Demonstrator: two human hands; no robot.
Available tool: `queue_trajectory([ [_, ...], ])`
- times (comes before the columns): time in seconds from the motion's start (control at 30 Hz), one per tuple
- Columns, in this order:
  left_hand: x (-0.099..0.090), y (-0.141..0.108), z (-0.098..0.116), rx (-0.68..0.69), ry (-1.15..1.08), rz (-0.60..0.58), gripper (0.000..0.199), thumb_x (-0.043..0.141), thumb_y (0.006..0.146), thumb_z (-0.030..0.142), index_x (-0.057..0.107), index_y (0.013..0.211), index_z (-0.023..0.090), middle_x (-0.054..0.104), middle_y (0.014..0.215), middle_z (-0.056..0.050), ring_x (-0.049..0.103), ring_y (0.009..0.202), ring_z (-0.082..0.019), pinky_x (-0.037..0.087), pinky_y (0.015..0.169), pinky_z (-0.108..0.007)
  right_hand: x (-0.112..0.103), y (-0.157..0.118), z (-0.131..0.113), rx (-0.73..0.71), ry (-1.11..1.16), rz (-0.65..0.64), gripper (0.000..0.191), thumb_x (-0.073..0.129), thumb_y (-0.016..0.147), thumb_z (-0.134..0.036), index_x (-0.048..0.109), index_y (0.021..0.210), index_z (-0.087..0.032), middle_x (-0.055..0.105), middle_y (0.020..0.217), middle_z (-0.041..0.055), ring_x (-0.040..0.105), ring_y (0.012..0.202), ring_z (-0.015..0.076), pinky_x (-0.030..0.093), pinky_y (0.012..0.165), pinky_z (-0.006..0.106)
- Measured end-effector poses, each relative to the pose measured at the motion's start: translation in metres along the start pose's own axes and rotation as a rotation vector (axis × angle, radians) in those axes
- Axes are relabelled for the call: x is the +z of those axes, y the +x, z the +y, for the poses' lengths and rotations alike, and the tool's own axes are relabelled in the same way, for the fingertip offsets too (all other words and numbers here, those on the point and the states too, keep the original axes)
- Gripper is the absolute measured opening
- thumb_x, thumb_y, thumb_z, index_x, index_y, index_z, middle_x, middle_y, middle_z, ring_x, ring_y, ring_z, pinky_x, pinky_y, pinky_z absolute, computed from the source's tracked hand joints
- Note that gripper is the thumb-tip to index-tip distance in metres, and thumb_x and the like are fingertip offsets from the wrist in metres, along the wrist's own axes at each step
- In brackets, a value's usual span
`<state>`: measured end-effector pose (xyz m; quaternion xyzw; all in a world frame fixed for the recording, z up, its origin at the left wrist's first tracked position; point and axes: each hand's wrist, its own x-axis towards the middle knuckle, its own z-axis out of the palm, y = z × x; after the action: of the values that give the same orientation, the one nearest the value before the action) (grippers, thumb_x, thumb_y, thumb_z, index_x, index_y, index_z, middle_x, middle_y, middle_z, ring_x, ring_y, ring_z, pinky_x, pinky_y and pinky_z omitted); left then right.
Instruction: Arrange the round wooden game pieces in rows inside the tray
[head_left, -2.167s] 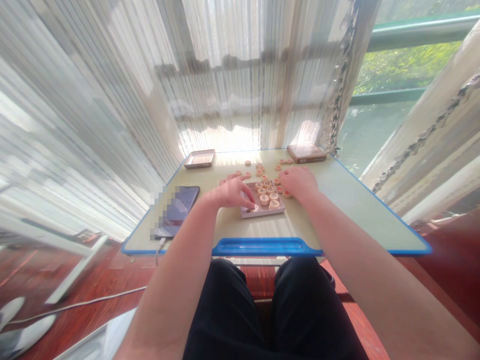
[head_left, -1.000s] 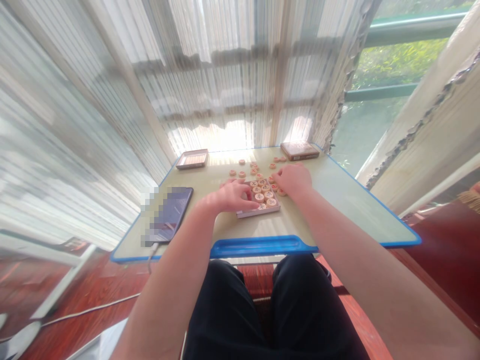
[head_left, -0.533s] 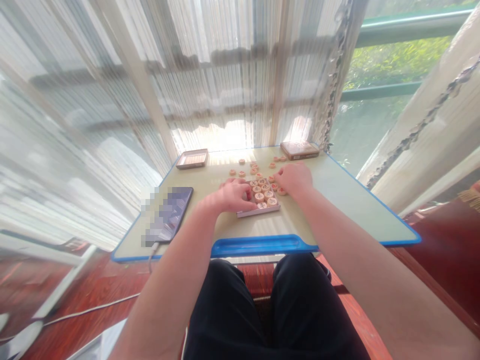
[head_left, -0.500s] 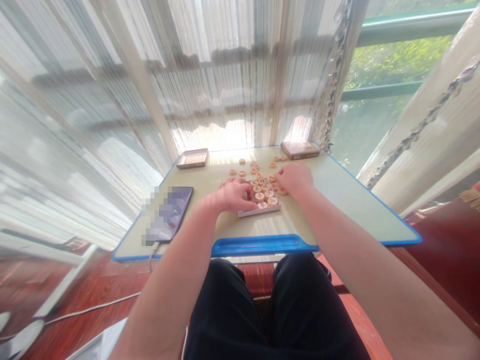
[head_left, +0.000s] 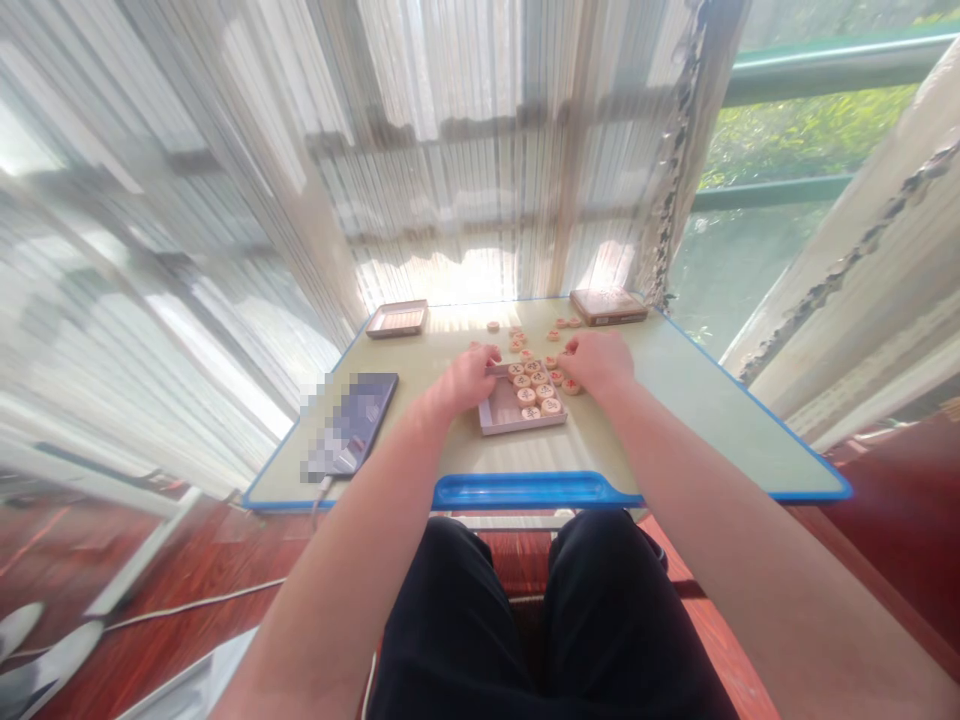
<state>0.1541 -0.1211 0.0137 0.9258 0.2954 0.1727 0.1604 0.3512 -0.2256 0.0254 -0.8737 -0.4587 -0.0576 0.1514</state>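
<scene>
A shallow box (head_left: 495, 428) lies on the pale table, its right part filled with several round wooden pieces (head_left: 526, 397) marked with dark characters. At the box's far left corner is my left hand (head_left: 472, 375), fingers curled; what it grips, if anything, is hard to make out. My right hand (head_left: 598, 358) is beyond the box's right side, thumb and forefinger pinched at a piece that is mostly hidden. Red-marked pieces (head_left: 571, 386) sit beside the box under that hand. More loose pieces (head_left: 516, 345) are scattered beyond the box.
A phone (head_left: 352, 425) with a cable lies at the left of the table. An open tray (head_left: 397, 319) stands at the far left corner, and a closed flat box (head_left: 609, 306) at the far right. A blue trough (head_left: 525, 490) lines the near edge.
My left hand has moved off the box's left part to its far left corner, uncovering the bare box floor. My right hand stays near the red-marked pieces. The view has shifted slightly.
</scene>
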Motion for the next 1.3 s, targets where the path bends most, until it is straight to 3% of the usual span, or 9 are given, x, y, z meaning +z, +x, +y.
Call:
queue_trajectory([
  [0.17,0.000,0.006,0.002,-0.090,0.002,0.043,0.035,0.046,0.077,0.014,0.071,0.100,0.021,0.070,0.103,-0.004,0.064,0.093,-0.019,0.051,0.092,-0.030,0.000,-0.001,0.001,-0.024,-0.003,-0.034,0.036,0.055,0.078,-0.041,0.075,0.100,-0.021,0.073,0.099,0.0083,0.052,0.109,0.0294,0.042,0.081,0.034],
  [0.37,0.002,0.010,-0.002,-0.108,-0.025,0.099,0.033,0.049,0.080,0.019,0.074,0.101,0.024,0.071,0.109,-0.001,0.064,0.104,-0.021,0.048,0.099,-0.031,-0.003,-0.003,-0.001,-0.032,0.119,0.048,0.036,0.056,0.078,-0.028,0.070,0.109,-0.016,0.072,0.105,0.0084,0.054,0.107,0.0277,0.041,0.087,0.034],
  [0.5,0.005,0.013,-0.012,-0.088,-0.070,0.149,0.035,0.049,0.080,0.018,0.074,0.103,0.024,0.071,0.114,0.001,0.062,0.110,-0.020,0.046,0.102,-0.030,-0.015,-0.018,-0.013,-0.293,0.342,0.108,0.025,0.060,0.080,-0.028,0.073,0.098,-0.017,0.073,0.100,0.0060,0.057,0.102,0.0228,0.039,0.094,0.032],
  [0.57,0.006,0.015,-0.016,-0.092,-0.087,0.165,0.035,0.049,0.080,0.017,0.074,0.104,0.024,0.071,0.114,0.000,0.062,0.109,-0.021,0.047,0.101,-0.030,-0.020,-0.028,-0.019,-0.377,0.408,0.112,0.022,0.061,0.080,-0.030,0.073,0.095,-0.018,0.073,0.094,0.0063,0.057,0.102,0.0230,0.041,0.091,0.032],
  [0.87,0.005,0.017,-0.018,-0.105,-0.095,0.165,0.034,0.050,0.083,0.018,0.074,0.106,0.022,0.072,0.111,-0.001,0.063,0.106,-0.022,0.047,0.101,-0.031,-0.027,-0.044,-0.022,-0.723,0.397,-0.043,0.012,0.066,0.076,-0.021,0.073,0.086,-0.020,0.073,0.090,0.0020,0.060,0.086,0.0186,0.040,0.092,0.031],
  [1.1,0.009,0.019,-0.020,-0.114,-0.114,0.184,0.035,0.050,0.081,0.015,0.074,0.105,0.021,0.072,0.111,0.001,0.064,0.109,-0.019,0.046,0.099,-0.025,-0.023,-0.041,-0.021,-0.767,0.377,-0.095,0.010,0.066,0.075,-0.019,0.072,0.084,-0.019,0.074,0.090,0.0027,0.063,0.084,0.0200,0.040,0.092,0.035],
  [1.3,0.009,0.019,-0.021,-0.099,-0.093,0.205,0.034,0.049,0.080,0.015,0.075,0.102,0.019,0.074,0.108,-0.002,0.065,0.105,-0.020,0.049,0.095,-0.027,-0.020,-0.041,-0.020,-0.785,0.382,-0.081,0.007,0.067,0.077,-0.021,0.072,0.081,-0.020,0.074,0.088,0.0016,0.062,0.082,0.0191,0.040,0.092,0.035],
])
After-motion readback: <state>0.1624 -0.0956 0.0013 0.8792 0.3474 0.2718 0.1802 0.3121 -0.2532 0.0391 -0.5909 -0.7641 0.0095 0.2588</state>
